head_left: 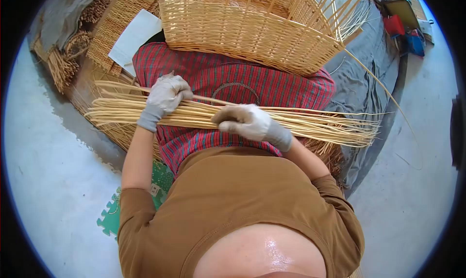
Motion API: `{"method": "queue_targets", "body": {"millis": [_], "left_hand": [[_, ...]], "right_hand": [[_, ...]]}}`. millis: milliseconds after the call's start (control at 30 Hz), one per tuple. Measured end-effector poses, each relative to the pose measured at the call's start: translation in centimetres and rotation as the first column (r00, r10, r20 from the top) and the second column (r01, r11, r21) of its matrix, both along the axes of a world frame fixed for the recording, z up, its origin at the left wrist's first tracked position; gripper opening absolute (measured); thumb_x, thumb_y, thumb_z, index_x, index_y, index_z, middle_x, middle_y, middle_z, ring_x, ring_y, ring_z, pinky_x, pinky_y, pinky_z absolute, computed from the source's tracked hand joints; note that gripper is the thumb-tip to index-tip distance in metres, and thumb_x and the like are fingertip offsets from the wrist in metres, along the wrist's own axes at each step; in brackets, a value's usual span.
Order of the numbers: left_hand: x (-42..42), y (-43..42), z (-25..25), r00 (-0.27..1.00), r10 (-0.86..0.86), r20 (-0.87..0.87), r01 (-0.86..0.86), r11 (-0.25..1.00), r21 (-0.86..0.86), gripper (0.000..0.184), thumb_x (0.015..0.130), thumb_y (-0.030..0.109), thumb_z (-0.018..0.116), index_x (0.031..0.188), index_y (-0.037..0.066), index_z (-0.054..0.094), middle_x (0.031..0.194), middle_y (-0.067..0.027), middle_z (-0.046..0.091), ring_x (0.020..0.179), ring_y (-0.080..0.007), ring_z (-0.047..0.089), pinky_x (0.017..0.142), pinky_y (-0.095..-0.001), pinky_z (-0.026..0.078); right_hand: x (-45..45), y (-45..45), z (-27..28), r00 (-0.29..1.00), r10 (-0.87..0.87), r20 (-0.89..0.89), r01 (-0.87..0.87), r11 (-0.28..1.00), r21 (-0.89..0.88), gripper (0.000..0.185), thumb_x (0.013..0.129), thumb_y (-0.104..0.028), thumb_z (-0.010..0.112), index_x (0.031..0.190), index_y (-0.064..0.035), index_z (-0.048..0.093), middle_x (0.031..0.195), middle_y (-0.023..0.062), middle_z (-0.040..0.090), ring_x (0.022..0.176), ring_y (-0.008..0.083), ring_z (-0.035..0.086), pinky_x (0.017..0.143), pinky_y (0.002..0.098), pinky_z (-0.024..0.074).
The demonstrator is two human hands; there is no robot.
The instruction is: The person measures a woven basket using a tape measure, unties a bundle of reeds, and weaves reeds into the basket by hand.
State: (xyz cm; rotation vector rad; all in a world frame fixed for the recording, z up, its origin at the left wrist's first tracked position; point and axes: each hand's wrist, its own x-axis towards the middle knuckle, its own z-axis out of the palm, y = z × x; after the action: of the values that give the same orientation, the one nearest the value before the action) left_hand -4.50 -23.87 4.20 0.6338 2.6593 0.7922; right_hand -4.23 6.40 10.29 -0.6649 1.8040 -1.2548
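Observation:
A long bundle of pale wicker rods (310,125) lies crosswise over my lap. My left hand (168,94), in a grey-white work glove, is closed at the bundle's upper edge. A few rods pass through its fingers, slightly apart from the rest. My right hand (245,122), gloved too, rests on the middle of the bundle with its thumb and fingers curved apart. Its palm side looks brown with dirt. Beyond the bundle stands a partly woven wicker basket (242,35), its bare upright stakes pointing up and away.
A red checked cloth (233,84) covers my lap under the bundle. Woven mats and tied bundles of brown rods (63,69) lie at left, beside a white board (135,37). Grey cloth (361,79) spreads at right; one loose rod (383,86) sticks out from the basket there.

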Motion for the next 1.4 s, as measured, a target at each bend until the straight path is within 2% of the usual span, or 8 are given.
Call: {"method": "queue_targets", "body": {"millis": [133,233,300,367,600,900,1233,1400], "left_hand": [[-2.5,5.3,3.1,0.951,0.267,-0.157,-0.228,0.946,0.232,0.01,0.085,0.017,0.073,0.09,0.008,0.073,0.09,-0.0077,0.069,0.091,-0.0276,0.067,0.082,-0.0432,0.049],[-5.0,9.1,6.2,0.86,0.162,-0.485,0.019,0.937,0.348,0.011,0.089,0.01,0.07,0.099,0.006,0.069,0.09,-0.0086,0.067,0.087,-0.028,0.065,0.074,-0.0395,0.05],[-6.7,7.6,2.7,0.906,0.414,-0.088,-0.11,0.431,0.895,0.01,0.093,0.002,0.063,0.102,0.005,0.067,0.094,-0.0076,0.068,0.084,-0.0235,0.066,0.077,-0.0343,0.052],[-9.5,3.6,1.7,0.805,0.406,-0.433,-0.186,0.865,0.466,0.015,0.096,-0.002,0.056,0.104,0.004,0.067,0.096,-0.006,0.069,0.085,-0.0167,0.065,0.081,-0.029,0.052],[-12.5,14.1,2.6,0.976,0.21,-0.061,-0.139,0.812,0.567,0.027,0.09,0.002,0.073,0.116,0.007,0.068,0.1,-0.006,0.071,0.083,-0.0124,0.064,0.073,-0.0286,0.054],[-14.9,15.2,-0.4,0.697,0.552,-0.459,-0.393,0.828,0.4,0.068,0.084,0.002,0.075,0.146,0.015,0.049,0.128,-0.0122,0.069,0.1,-0.027,0.072,0.086,-0.0371,0.057],[-18.7,20.0,3.7,0.779,0.593,-0.205,-0.426,0.739,0.521,0.036,0.105,0.035,0.055,0.129,0.008,0.061,0.105,-0.0173,0.073,0.085,-0.0269,0.074,0.07,-0.0359,0.059],[-21.1,18.3,2.6,0.774,0.251,0.581,-0.553,0.716,0.427,0.042,0.106,0.041,0.051,0.122,0.004,0.062,0.099,-0.0143,0.07,0.058,-0.0208,0.07,0.044,-0.0329,0.055]], "right_hand": [[1.2,-1.2,-3.7,0.698,-0.267,0.665,0.539,0.807,-0.242,0.054,0.107,-0.035,0.052,0.149,-0.0031,0.04,0.11,0.0098,0.066,0.097,0.0155,0.065,0.088,0.0336,0.0543],[-2.7,3.4,0.6,0.816,-0.576,0.056,0.534,0.713,-0.455,0.044,0.109,-0.032,0.05,0.14,-0.0008,0.048,0.104,0.0093,0.065,0.084,0.0137,0.061,0.078,0.0321,0.0539],[-4.7,7.4,5.3,0.666,-0.708,0.233,0.514,0.209,-0.832,0.026,0.107,-0.021,0.055,0.119,0.0005,0.06,0.096,0.0079,0.063,0.079,0.0111,0.059,0.072,0.0311,0.0522],[-4.7,11.5,10.6,0.349,-0.937,0.0,0.47,0.175,-0.865,0.022,0.106,-0.021,0.055,0.114,-0.0012,0.06,0.098,0.009,0.065,0.08,0.0123,0.06,0.073,0.029,0.0523],[-9.7,11.6,6.2,0.476,-0.839,-0.264,0.429,0.484,-0.763,0.009,0.103,-0.006,0.058,0.111,-0.0033,0.057,0.101,0.0102,0.067,0.078,0.0161,0.065,0.068,0.0271,0.0569],[-11.6,19.0,-1.5,0.081,-0.973,0.215,0.73,-0.089,-0.678,0.013,0.098,-0.007,0.066,0.106,-0.005,0.056,0.097,0.0122,0.071,0.085,0.0196,0.071,0.073,0.0319,0.0637],[-15.1,20.4,-5.2,0.251,-0.935,0.25,0.84,0.082,-0.536,0.006,0.1,-0.009,0.064,0.104,-0.008,0.059,0.099,0.0104,0.072,0.09,0.0211,0.072,0.078,0.0336,0.0632],[-15.8,20.6,-4.2,0.256,-0.956,0.141,0.816,0.136,-0.561,0.011,0.098,-0.003,0.066,0.104,-0.007,0.057,0.098,0.0107,0.071,0.09,0.0213,0.072,0.08,0.0351,0.0637]]}}
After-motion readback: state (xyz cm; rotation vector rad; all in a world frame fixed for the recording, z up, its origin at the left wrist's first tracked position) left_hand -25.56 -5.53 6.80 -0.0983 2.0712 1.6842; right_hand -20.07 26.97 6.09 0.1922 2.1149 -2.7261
